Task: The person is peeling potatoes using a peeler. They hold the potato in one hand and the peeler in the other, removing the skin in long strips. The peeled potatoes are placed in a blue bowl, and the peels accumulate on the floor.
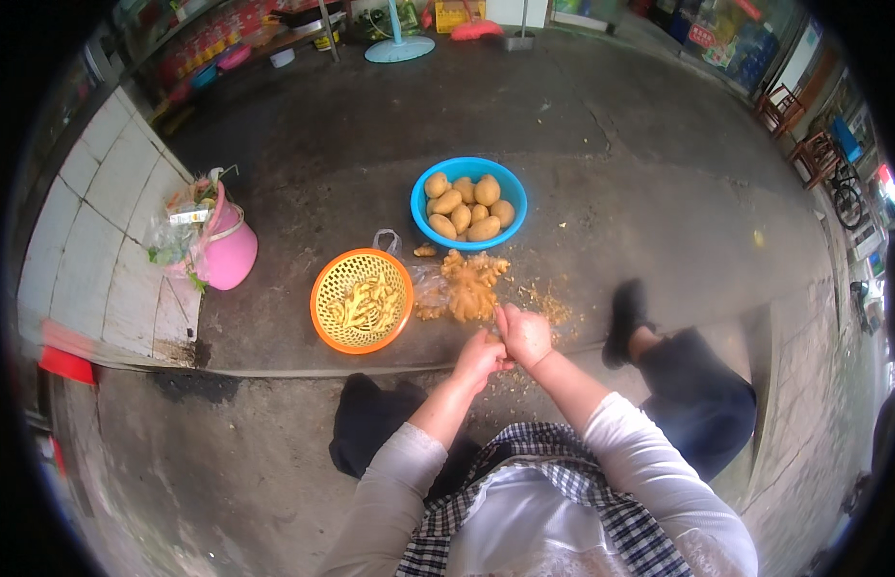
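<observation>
Close together in front of me, both hands are working over the step's edge. Curled fingers of my left hand (pixel 480 362) close on a small piece of ginger (pixel 493 337), mostly covered by the hands. My right hand (pixel 526 335) is bent against it; whatever it may hold is hidden. Just beyond lies a pile of unpeeled ginger (pixel 470 288), partly on a clear plastic bag (pixel 429 283). To the left, an orange-rimmed basket (pixel 319 328) contains pale peeled ginger (pixel 364 303). Brown peel scraps (pixel 552 306) are scattered right of the pile.
A blue basin (pixel 518 227) of potatoes (pixel 462 205) stands behind the ginger. Further left, a pink bucket (pixel 234 252) full of waste leans near a white tiled wall (pixel 94 216). My shoe (pixel 624 317) rests at the right. Wooden chairs (pixel 815 155) line the far right.
</observation>
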`<state>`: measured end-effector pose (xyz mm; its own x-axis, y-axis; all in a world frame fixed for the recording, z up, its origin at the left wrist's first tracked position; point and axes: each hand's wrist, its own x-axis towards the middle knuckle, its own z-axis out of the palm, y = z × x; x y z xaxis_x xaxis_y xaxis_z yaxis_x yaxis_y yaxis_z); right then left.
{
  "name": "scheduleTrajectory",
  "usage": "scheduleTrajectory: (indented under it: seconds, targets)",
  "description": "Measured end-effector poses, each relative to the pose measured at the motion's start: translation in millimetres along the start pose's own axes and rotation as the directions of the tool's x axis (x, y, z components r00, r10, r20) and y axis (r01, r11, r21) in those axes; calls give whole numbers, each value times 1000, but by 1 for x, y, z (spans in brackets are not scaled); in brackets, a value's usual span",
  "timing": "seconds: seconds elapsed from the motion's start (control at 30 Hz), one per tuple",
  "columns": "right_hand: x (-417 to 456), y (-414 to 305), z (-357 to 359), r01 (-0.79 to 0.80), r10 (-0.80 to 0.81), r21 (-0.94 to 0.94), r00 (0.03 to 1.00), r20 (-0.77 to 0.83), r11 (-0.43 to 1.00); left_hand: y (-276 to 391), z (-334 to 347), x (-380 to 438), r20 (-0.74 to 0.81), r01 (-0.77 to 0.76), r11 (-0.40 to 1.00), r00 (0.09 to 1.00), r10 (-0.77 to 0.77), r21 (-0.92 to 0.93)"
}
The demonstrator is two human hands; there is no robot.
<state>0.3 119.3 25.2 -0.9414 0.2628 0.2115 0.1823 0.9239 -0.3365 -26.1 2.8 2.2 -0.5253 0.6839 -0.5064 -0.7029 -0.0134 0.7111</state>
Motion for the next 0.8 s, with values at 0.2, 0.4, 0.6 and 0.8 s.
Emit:
scheduleTrajectory:
  seconds: [0.2,0.4,0.6,0.8]
  targets:
    - [16,55,1,-240,241,-56,970,14,969,21,9,-15,-48,-19,1000,999,19,-10]
    - [2,33,18,-211,222,-96,967,124,973,3,10,-5,-68,-29,997,997,24,-68]
    - [13,63,7,-316,317,9,948,-21,949,-8,-3,7,-48,-185,966,979,197,183]
    - [-8,10,1,-19,22,-67,998,51,998,-26,-7,22,-93,-80,859,985,146,506]
